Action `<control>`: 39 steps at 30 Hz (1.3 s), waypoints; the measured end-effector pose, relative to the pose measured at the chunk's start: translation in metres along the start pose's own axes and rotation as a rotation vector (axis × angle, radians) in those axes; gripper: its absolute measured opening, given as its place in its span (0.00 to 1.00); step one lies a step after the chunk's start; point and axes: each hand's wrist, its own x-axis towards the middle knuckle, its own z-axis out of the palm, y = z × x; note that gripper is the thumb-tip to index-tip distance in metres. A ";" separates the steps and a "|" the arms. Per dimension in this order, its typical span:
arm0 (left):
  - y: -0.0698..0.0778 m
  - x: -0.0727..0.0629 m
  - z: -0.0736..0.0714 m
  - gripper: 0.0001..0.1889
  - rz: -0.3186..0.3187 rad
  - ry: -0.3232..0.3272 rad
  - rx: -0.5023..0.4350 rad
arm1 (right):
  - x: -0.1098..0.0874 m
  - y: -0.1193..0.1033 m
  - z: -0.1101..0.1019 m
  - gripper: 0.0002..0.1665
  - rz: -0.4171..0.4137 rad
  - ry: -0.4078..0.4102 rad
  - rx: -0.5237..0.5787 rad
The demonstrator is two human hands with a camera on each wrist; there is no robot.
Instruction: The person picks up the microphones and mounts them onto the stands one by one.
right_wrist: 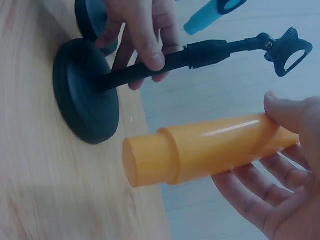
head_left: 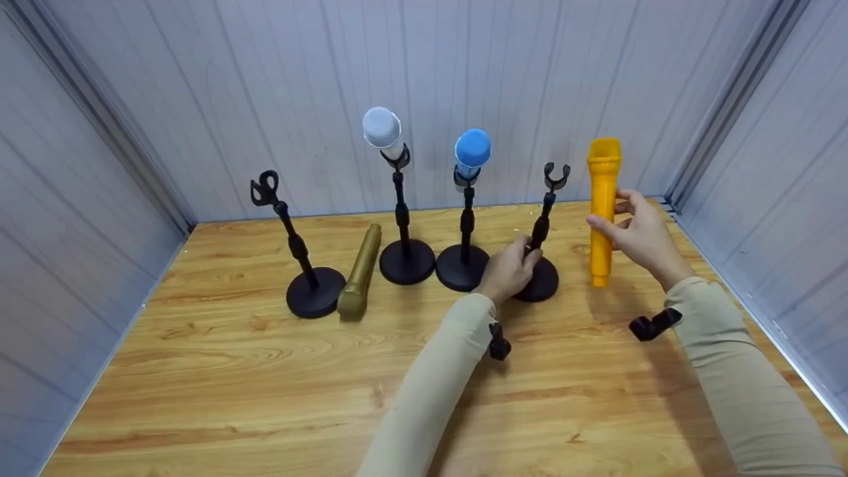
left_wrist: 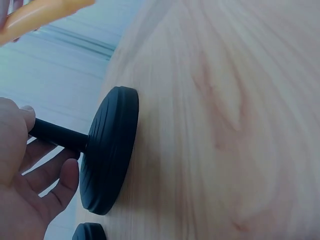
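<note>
My right hand [head_left: 642, 232] grips a yellow microphone [head_left: 601, 212] by its handle, held upright above the table with its head at the top. With the left hand [head_left: 510, 268] I hold the lower pole of a black microphone stand [head_left: 542, 225], whose clip is bare. In the right wrist view the thumb and fingers of the left hand [right_wrist: 142, 35] pinch that pole just above the round base [right_wrist: 85, 92]. The yellow microphone [right_wrist: 215, 145] is beside the stand, apart from its clip [right_wrist: 290, 52].
A blue microphone [head_left: 472, 149] and a white microphone [head_left: 382, 128] sit in stands to the left. A gold microphone [head_left: 361, 271] lies on the wooden table [head_left: 265, 391]. At far left stands another stand [head_left: 298, 248] with a bare clip. Panel walls [head_left: 291, 99] enclose the table.
</note>
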 end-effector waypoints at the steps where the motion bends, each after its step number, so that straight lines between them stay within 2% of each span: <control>1: 0.000 -0.001 0.000 0.12 0.003 -0.005 -0.001 | 0.000 -0.002 0.000 0.52 -0.003 0.021 0.010; 6: -0.001 -0.005 0.000 0.12 0.034 -0.039 -0.036 | 0.002 -0.008 0.004 0.49 -0.034 0.115 0.050; 10: -0.002 -0.014 -0.002 0.12 0.053 -0.065 -0.070 | 0.002 -0.012 0.008 0.48 -0.057 0.168 0.059; 17: -0.005 -0.031 -0.011 0.14 0.051 -0.069 0.009 | -0.001 -0.028 0.015 0.45 -0.144 0.231 0.089; 22: -0.007 -0.042 -0.020 0.13 0.088 -0.070 0.026 | -0.007 -0.045 0.016 0.43 -0.228 0.270 0.095; 27: -0.015 -0.053 -0.033 0.12 0.151 -0.071 0.050 | -0.013 -0.066 0.023 0.43 -0.296 0.235 0.117; 31: -0.020 -0.064 -0.044 0.12 0.164 -0.077 0.039 | -0.019 -0.080 0.031 0.43 -0.350 0.179 0.167; 39: -0.026 -0.084 -0.064 0.10 0.221 -0.038 0.044 | -0.023 -0.099 0.047 0.40 -0.427 0.111 0.223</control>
